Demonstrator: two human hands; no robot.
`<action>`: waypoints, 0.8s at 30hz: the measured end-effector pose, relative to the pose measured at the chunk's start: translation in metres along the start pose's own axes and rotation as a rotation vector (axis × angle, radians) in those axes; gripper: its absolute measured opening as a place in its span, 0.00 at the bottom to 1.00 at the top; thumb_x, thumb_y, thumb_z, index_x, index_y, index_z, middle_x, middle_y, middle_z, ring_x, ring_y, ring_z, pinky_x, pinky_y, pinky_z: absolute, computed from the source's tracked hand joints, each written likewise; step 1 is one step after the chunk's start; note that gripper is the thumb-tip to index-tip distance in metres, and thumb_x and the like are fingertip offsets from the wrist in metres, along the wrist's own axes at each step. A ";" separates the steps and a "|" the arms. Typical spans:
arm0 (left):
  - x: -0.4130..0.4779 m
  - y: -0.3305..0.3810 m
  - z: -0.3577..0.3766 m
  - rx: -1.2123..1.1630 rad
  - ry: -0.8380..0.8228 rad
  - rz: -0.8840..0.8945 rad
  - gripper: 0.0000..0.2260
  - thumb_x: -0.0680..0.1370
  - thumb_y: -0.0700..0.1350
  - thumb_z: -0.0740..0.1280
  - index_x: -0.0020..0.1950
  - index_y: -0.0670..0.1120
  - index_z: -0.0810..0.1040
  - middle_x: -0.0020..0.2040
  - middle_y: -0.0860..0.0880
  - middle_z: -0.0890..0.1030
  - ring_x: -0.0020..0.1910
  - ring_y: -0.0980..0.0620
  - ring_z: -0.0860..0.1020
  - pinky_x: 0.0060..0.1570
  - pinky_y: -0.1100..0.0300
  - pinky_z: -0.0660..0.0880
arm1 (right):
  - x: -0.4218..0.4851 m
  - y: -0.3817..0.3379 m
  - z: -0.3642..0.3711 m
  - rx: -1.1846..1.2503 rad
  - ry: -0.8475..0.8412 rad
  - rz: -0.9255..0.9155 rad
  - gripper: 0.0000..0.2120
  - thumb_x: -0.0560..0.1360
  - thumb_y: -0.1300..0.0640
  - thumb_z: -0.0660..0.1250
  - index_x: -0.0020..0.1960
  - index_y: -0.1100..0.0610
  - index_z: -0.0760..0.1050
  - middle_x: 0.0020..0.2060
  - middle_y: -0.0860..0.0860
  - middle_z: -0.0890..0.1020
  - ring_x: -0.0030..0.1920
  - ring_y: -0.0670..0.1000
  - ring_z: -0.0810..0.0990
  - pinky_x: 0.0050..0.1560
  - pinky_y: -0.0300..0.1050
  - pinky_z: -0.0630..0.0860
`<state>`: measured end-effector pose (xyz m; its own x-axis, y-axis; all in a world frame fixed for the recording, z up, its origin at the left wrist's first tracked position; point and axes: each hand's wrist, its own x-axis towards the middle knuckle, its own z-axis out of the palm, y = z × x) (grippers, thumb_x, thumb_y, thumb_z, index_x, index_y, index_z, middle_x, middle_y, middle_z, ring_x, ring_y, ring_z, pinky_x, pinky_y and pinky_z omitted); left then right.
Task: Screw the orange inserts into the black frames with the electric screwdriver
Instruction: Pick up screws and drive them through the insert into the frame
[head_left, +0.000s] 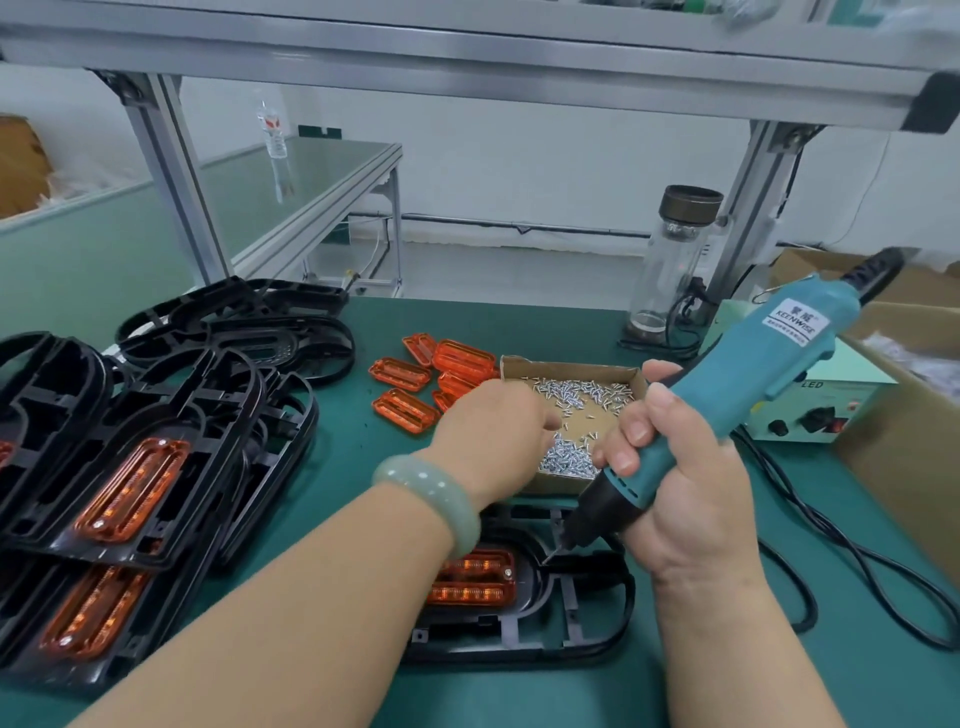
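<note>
My right hand (685, 483) grips a teal electric screwdriver (737, 384), its bit pointing down at a black frame (571, 618) on the green mat. An orange insert (475, 577) sits in that frame, partly under my left wrist. My left hand (493, 431) reaches into a small cardboard box of screws (571, 415), fingers curled down among them; whether it pinches one is hidden. Loose orange inserts (415, 379) lie behind that hand. At the left, stacked black frames (130, 467) carry orange inserts.
More black frames (249, 322) are piled at the back left. A power supply box (810, 400) stands at the right with its black cable (841, 561) looping over the mat. A glass bottle (670, 260) stands behind the screws. Cardboard boxes (904, 447) fill the right edge.
</note>
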<state>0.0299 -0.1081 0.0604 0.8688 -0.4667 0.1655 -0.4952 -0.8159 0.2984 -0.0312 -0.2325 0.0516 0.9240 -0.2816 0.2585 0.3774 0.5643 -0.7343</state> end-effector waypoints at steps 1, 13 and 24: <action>0.009 0.003 0.003 0.028 -0.035 0.008 0.10 0.78 0.45 0.62 0.55 0.49 0.81 0.54 0.44 0.80 0.57 0.42 0.75 0.55 0.50 0.73 | 0.001 0.000 -0.001 -0.009 0.010 -0.003 0.07 0.71 0.59 0.63 0.49 0.54 0.74 0.25 0.48 0.69 0.22 0.46 0.68 0.28 0.39 0.70; 0.041 0.007 0.026 0.275 -0.090 -0.023 0.08 0.76 0.41 0.63 0.49 0.50 0.80 0.49 0.50 0.81 0.51 0.47 0.78 0.48 0.53 0.65 | 0.003 -0.001 -0.002 -0.022 0.053 -0.016 0.07 0.70 0.58 0.64 0.49 0.54 0.74 0.25 0.47 0.69 0.22 0.46 0.68 0.28 0.39 0.70; 0.031 0.001 0.016 -0.166 0.108 -0.020 0.10 0.79 0.43 0.63 0.56 0.49 0.82 0.54 0.50 0.83 0.54 0.49 0.78 0.56 0.56 0.73 | 0.002 0.000 0.000 0.048 0.042 -0.014 0.10 0.70 0.57 0.63 0.50 0.54 0.72 0.26 0.47 0.69 0.22 0.45 0.68 0.29 0.39 0.72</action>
<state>0.0559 -0.1289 0.0509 0.8783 -0.4041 0.2556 -0.4781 -0.7531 0.4521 -0.0290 -0.2331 0.0523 0.9158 -0.3214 0.2407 0.3933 0.5965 -0.6996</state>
